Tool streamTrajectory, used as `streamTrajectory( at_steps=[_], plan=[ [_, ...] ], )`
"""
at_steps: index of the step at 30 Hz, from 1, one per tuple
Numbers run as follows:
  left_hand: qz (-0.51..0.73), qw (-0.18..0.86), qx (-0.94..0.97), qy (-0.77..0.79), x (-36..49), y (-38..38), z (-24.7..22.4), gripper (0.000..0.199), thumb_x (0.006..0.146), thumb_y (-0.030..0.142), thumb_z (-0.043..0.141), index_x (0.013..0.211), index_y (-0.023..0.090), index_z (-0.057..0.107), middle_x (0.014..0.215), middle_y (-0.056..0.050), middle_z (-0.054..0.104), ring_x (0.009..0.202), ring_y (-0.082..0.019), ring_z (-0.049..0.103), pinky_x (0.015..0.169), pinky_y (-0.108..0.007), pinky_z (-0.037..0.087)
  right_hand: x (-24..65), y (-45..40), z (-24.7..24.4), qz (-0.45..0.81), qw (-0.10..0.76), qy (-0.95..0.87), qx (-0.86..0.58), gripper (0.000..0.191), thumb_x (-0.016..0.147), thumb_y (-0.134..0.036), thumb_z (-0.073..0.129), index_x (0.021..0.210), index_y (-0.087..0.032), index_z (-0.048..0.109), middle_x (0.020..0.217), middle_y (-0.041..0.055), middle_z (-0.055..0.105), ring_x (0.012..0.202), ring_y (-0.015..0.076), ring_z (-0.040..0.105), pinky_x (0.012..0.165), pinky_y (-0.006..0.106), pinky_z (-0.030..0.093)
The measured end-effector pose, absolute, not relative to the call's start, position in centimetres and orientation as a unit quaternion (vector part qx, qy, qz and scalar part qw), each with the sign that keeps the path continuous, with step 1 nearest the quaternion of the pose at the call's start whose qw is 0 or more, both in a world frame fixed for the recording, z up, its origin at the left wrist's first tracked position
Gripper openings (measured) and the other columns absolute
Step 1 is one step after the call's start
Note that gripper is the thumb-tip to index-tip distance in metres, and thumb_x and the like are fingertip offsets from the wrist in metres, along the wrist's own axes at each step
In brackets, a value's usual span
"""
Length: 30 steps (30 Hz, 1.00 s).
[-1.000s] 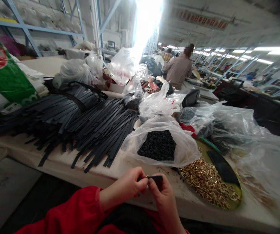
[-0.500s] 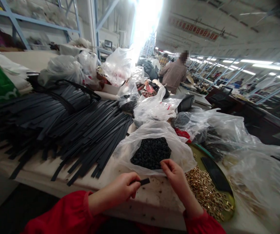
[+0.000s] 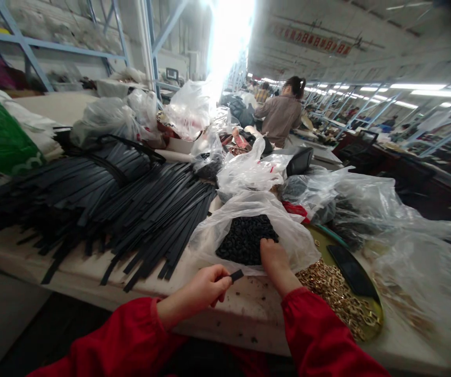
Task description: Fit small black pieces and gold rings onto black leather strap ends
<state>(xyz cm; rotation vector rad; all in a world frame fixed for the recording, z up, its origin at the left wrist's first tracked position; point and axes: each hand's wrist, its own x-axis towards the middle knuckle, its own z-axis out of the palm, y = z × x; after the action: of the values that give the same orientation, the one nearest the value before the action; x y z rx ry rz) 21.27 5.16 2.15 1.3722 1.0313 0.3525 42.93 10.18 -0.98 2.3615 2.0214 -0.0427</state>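
Observation:
Between thumb and fingers, my left hand [image 3: 204, 287] grips a short black strip [image 3: 237, 275], whose end sticks out toward the right. My right hand [image 3: 275, 263] reaches into an open clear plastic bag [image 3: 302, 246] filled with small black loops [image 3: 245, 238]. Its fingers are curled down against the loops, and their tips are hidden, so I cannot make out what is between them. To the right of that hand, a round yellowish tray [image 3: 327, 251] holds many small gold metal buckles [image 3: 329, 287] and a flat black rectangular object [image 3: 354, 275].
Long black strips [image 3: 158, 209] lie in a wide pile at the left of the table [image 3: 92, 283]. Clear plastic bags [image 3: 249, 170] crowd the back and right. A green bag [image 3: 6, 136] stands at far left. Beyond the table, a person [image 3: 280, 118] faces away.
My right hand has moved forward from the bag's near edge into the black loops, fingers curling down. My left hand, still gripping the strip, has risen slightly. The view has shifted a little.

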Motion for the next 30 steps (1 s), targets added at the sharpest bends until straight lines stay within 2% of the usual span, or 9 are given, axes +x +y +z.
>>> streamTrajectory(
  at_steps=[6, 9, 12, 15, 17, 19, 21, 25, 30],
  plan=[
    [0.188, 0.624, 0.609, 0.453, 20.3, 4.3, 2.7, 0.019, 0.077, 0.035, 0.04, 0.076, 0.016, 0.046, 0.051, 0.007, 0.045, 0.037, -0.006, 0.037, 0.035, -0.016, 0.027, 43.8, 9.7, 0.1, -0.076, -0.085, 0.653, 0.749, 0.011, 0.073, -0.006, 0.049, 0.077, -0.011, 0.058, 0.085, 0.0142, 0.06, 0.08, 0.0226, 0.058, 0.07, 0.033, 0.04],
    [0.214, 0.611, 0.61, 0.457, 20.2, 4.3, 3.2, 0.021, 0.077, 0.036, 0.04, 0.076, 0.016, 0.047, 0.05, 0.007, 0.045, 0.037, -0.006, 0.037, 0.035, -0.017, 0.027, 43.7, 8.6, 1.3, -0.132, -0.166, 0.649, 0.73, 0.005, 0.075, -0.017, 0.05, 0.073, -0.015, 0.054, 0.08, 0.0084, 0.059, 0.077, 0.0192, 0.055, 0.07, 0.032, 0.041],
    [0.259, 0.584, 0.621, 0.455, 20.8, 4.6, 4.2, 0.024, 0.078, 0.039, 0.041, 0.077, 0.016, 0.049, 0.052, 0.006, 0.045, 0.04, -0.007, 0.04, 0.039, -0.018, 0.029, 42.1, 6.6, 2.2, -0.222, -0.228, 0.644, 0.696, 0.024, 0.082, -0.038, 0.041, 0.078, -0.017, 0.051, 0.069, 0.003, 0.056, 0.066, 0.016, 0.054, 0.061, 0.028, 0.044],
    [0.307, 0.515, 0.657, 0.457, 21.5, 5.1, 4.9, 0.024, 0.079, 0.037, 0.042, 0.077, 0.016, 0.053, 0.057, 0.004, 0.05, 0.049, -0.008, 0.044, 0.045, -0.019, 0.031, 39.8, 4.3, 2.6, -0.371, -0.317, 0.588, 0.646, 0.033, 0.084, -0.047, 0.031, 0.082, -0.018, 0.048, 0.07, 0.0017, 0.056, 0.062, 0.0131, 0.053, 0.058, 0.026, 0.045],
    [0.308, 0.467, 0.684, 0.469, 21.7, 5.2, 5.0, 0.023, 0.08, 0.036, 0.042, 0.076, 0.016, 0.055, 0.059, 0.003, 0.052, 0.052, -0.009, 0.044, 0.048, -0.02, 0.03, 38.5, 3.3, 2.7, -0.507, -0.408, 0.48, 0.588, 0.031, 0.079, -0.05, 0.043, 0.081, -0.019, 0.047, 0.071, 0.0003, 0.054, 0.061, 0.0113, 0.051, 0.059, 0.025, 0.044],
    [0.296, 0.435, 0.702, 0.48, 21.6, 5.3, 4.8, 0.022, 0.079, 0.034, 0.043, 0.075, 0.017, 0.056, 0.06, 0.003, 0.053, 0.053, -0.009, 0.044, 0.049, -0.021, 0.028, 37.9, 2.7, 2.7, -0.582, -0.468, 0.391, 0.538, 0.031, 0.073, -0.049, 0.055, 0.078, -0.019, 0.049, 0.068, -0.002, 0.052, 0.059, 0.0099, 0.048, 0.059, 0.024, 0.041],
    [0.282, 0.424, 0.713, 0.482, 21.5, 5.2, 4.3, 0.022, 0.079, 0.033, 0.044, 0.074, 0.017, 0.057, 0.06, 0.003, 0.053, 0.053, -0.009, 0.043, 0.05, -0.021, 0.028, 37.7, 2.5, 2.7, -0.56, -0.474, 0.409, 0.543, 0.029, 0.071, -0.047, 0.059, 0.076, -0.019, 0.051, 0.064, -0.0034, 0.051, 0.059, 0.0096, 0.046, 0.059, 0.023, 0.039],
    [0.249, 0.455, 0.716, 0.467, 21.4, 4.7, 3.4, 0.024, 0.08, 0.034, 0.042, 0.076, 0.017, 0.059, 0.058, 0.004, 0.05, 0.052, -0.008, 0.041, 0.048, -0.02, 0.026, 38.0, 2.3, 2.6, -0.462, -0.433, 0.52, 0.573, 0.027, 0.074, -0.045, 0.057, 0.075, -0.019, 0.053, 0.062, -0.0028, 0.051, 0.059, 0.0113, 0.044, 0.056, 0.024, 0.036],
    [0.197, 0.465, 0.738, 0.447, 21.4, 4.7, 3.1, 0.024, 0.079, 0.031, 0.042, 0.072, 0.016, 0.059, 0.056, 0.005, 0.046, 0.051, -0.008, 0.04, 0.047, -0.02, 0.025, 38.3, 1.7, 2.1, -0.513, -0.418, 0.511, 0.549, 0.026, 0.076, -0.044, 0.055, 0.072, -0.018, 0.052, 0.062, -0.0029, 0.05, 0.059, 0.0111, 0.046, 0.057, 0.024, 0.037]
  ],
)
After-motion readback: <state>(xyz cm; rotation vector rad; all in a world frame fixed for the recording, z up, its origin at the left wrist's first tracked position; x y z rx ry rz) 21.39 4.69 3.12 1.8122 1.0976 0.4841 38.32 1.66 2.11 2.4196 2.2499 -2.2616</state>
